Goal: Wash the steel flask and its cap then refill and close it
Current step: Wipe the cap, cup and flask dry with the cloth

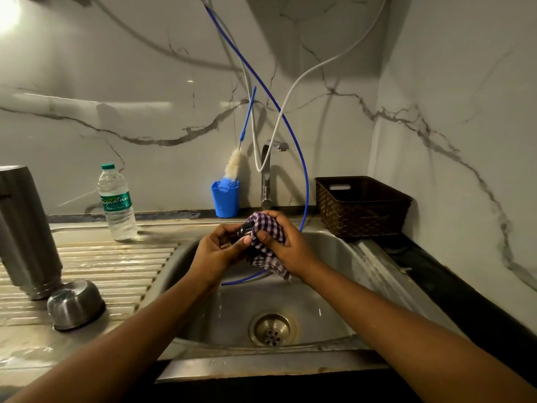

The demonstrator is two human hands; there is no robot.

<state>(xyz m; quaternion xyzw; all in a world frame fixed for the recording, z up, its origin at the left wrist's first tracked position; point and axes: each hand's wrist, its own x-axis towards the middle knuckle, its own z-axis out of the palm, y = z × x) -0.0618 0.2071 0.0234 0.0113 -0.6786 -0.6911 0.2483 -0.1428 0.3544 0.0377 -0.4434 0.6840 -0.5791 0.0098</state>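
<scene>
Cap, small and dark, is pinched in the curled fingers of the left hand over the sink. The right hand clutches a checked cloth against it. Steel flask stands on the drainboard, far left.

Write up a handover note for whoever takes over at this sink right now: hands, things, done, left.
Left hand holds the small dark cap over the sink; right hand grips the purple checked cloth, wrapped against it. Tall steel flask stands on the ribbed drainboard at left, seemingly mouth down, a domed steel cup inverted beside it. Washing looks done. Left: finish drying, refill, perhaps from the clear plastic water bottle, close.
</scene>
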